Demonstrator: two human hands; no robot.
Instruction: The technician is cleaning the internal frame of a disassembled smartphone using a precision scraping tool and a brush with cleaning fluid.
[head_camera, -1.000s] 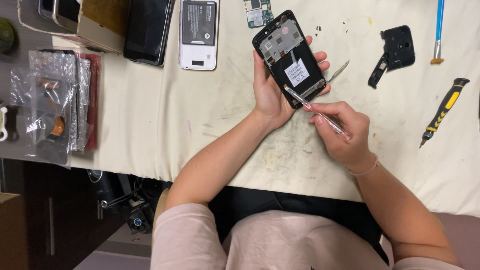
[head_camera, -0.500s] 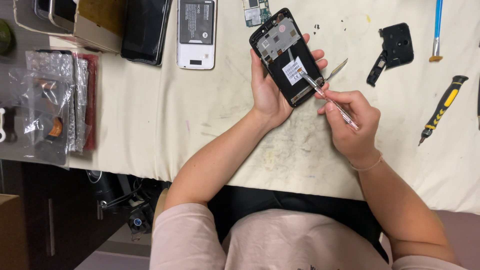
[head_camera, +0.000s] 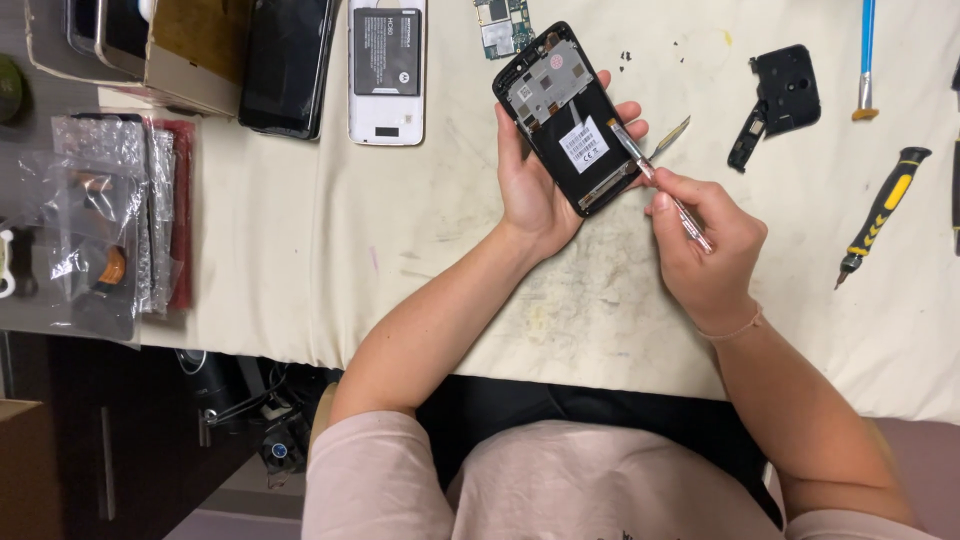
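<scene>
Upper middle of the frame: an opened black phone with its back cover off (head_camera: 570, 118), a white sticker on its dark inside, held up over the stained cream table (head_camera: 300, 250). Left hand (head_camera: 535, 180) cupped under it, grip closed around the phone's edges, thumb along the left side, fingertips (head_camera: 628, 112) peeking out on the right side. Long axis of the phone slanted, top end toward upper left, bottom end toward lower right.

Right hand (head_camera: 705, 245) just lower right of the phone, grip pinched tight on a thin silver metal tool (head_camera: 660, 185). Tool slanted the same way as the phone, tip touching the phone's right edge near its lower corner. Cannot tell if the tip sits inside the seam or only on top. Right hand nearer to that lower corner; left hand underneath as the holder.

Around them: a white phone back with a black battery (head_camera: 387, 70) at top centre, a small green circuit board (head_camera: 503, 22) just beside the phone's top, a black plastic camera cover piece (head_camera: 785, 95) at upper right, a yellow and black screwdriver (head_camera: 882, 215) at far right, clear plastic bags (head_camera: 95, 230) at left.
</scene>
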